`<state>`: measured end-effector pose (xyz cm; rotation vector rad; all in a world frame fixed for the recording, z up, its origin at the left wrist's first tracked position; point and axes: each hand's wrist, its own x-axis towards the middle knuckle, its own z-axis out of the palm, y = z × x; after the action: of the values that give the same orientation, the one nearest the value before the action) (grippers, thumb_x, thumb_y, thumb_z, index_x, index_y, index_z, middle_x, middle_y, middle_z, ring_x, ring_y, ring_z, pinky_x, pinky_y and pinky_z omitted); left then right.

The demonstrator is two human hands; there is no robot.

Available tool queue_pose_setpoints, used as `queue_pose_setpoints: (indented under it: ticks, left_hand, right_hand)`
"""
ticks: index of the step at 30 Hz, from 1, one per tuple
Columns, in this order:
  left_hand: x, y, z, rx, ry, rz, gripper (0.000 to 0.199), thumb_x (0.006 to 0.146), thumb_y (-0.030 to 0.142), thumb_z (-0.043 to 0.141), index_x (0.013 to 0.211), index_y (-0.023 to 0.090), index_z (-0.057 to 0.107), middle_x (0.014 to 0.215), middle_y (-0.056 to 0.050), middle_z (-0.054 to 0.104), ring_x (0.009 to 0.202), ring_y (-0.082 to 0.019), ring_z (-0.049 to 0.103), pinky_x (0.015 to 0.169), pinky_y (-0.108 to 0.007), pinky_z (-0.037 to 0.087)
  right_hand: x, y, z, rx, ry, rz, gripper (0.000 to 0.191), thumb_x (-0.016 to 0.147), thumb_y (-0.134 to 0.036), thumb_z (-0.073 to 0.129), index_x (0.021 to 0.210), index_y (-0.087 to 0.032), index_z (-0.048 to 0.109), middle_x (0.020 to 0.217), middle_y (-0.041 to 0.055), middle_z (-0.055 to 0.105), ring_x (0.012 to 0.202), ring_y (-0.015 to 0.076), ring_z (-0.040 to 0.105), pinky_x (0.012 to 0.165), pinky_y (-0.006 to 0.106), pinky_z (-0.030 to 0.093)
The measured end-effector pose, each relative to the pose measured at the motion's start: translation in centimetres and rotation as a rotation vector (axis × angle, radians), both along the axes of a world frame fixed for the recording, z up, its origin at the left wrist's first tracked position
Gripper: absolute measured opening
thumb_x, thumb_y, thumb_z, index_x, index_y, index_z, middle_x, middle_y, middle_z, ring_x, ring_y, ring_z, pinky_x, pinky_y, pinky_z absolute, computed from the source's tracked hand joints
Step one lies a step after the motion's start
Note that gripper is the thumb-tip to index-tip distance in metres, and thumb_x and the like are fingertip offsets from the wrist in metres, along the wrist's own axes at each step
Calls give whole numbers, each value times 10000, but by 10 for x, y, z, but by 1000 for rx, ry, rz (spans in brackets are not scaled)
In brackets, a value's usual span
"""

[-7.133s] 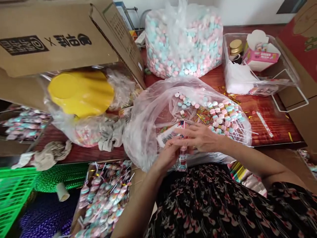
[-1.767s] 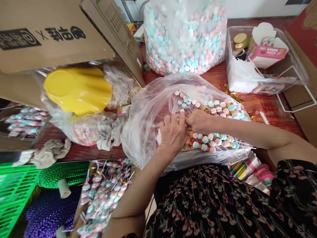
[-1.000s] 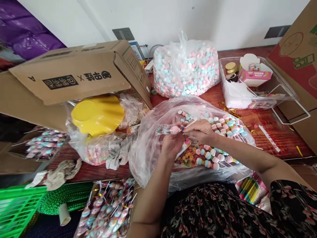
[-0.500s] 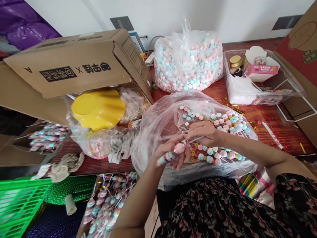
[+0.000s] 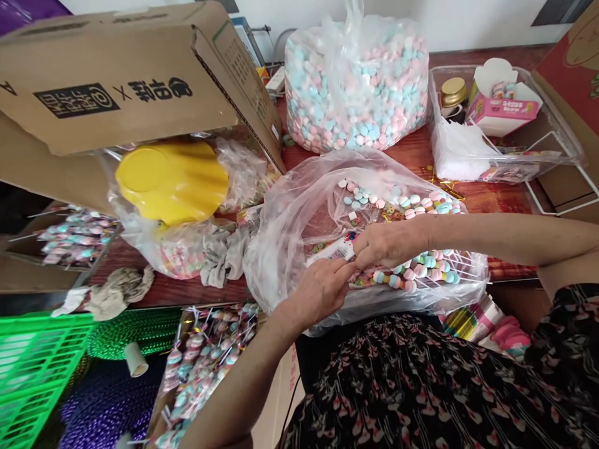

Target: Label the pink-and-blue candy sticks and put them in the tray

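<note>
My left hand [image 5: 322, 288] and my right hand [image 5: 384, 244] meet over a clear plastic sheet [image 5: 290, 218] on the red-brown table. Between and just behind them lies a white printed wrapper [image 5: 340, 251], its near end covered by my fingers. The fingers of both hands are bent together at its edge; whatever they pinch is too hidden to name. Beside and under my right hand, candy skewers [image 5: 416, 269] in pink, blue and white lie on the sheet with their sticks pointing right. Loose candies [image 5: 358, 198] are scattered behind my hands.
A large bag of candies [image 5: 355, 93] stands at the back. To its right is a clear plastic bin [image 5: 505, 168]. On the left are a cardboard box [image 5: 121, 81], a yellow bowl [image 5: 171, 181] and a crumpled cloth [image 5: 119, 293]. Wrapped skewers [image 5: 206, 368] fill a lower box.
The wrapped candy skewer that was in my left hand is out of sight. Both hands are now together at the white wrapper, my left palm turned down. The view has shifted.
</note>
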<state>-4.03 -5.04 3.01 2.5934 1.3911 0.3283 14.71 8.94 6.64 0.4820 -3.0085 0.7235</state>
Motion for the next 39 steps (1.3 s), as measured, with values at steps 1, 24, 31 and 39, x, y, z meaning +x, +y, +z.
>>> queue_pose_setpoints:
  ticks: [1,24,31,39]
  left_hand:
    - [-3,0,-3,80,4,-45,239,895,112,462,1026,177,652,838,-67,684,747,-199,585,677,-333,388]
    - [2,-4,-27,216,161,329,187,910,211,544,1031,175,682,839,-81,670,841,-272,543,691,-401,316]
    - [17,-16,-16,194,309,388,156,876,118,531,791,158,656,770,-114,646,832,-298,550,699,-420,304]
    - [-51,-93,14,-76,525,519,225,909,273,500,870,229,716,785,-86,680,805,-304,597,685,-418,384]
  right_hand:
    - [-2,-2,0,-119,-28,-20,200,885,-39,527,850,-143,694,791,16,679,741,96,564,712,228,432]
    - [-2,-30,-35,286,255,-365,219,939,-203,492,893,-203,706,861,51,676,806,193,505,706,329,372]
    - [-28,-53,-44,226,-120,-578,198,891,-181,510,918,-114,694,915,122,699,841,218,572,709,333,376]
    - [-44,-49,-21,-218,-31,-564,227,906,-246,584,1101,-149,647,1041,78,679,906,169,575,765,274,429]
